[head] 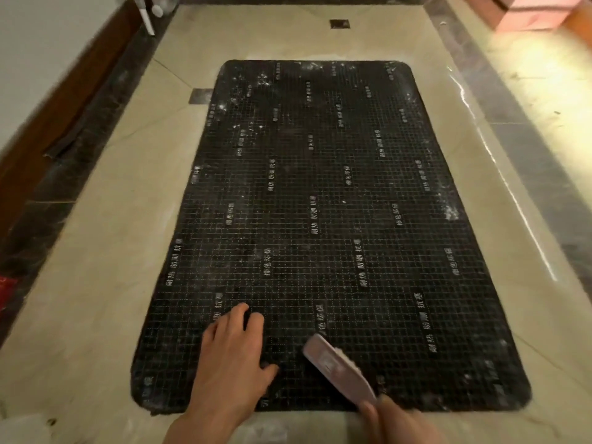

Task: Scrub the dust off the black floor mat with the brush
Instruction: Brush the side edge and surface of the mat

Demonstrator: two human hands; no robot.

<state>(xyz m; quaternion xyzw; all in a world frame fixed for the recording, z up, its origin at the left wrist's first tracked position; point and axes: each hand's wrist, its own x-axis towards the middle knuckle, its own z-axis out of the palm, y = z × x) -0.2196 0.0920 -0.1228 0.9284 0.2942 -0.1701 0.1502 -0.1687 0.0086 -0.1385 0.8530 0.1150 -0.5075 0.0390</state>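
Brush (338, 366) in right-hand fingers (368, 411), on mat (320, 203).

— Anything readable here?
— Only on the black floor mat (320, 219): short white strips of Chinese print, repeated in columns across its grid. Some look like 绿色环保 and 耐热 防潮 抗寒.
— Sure of those?
— No, the blur leaves the characters uncertain.

Left hand (232, 350) is pressing flat on the black mat's (320, 203) near edge; right hand (395, 418) is holding the pink brush (336, 363) against the mat beside it.
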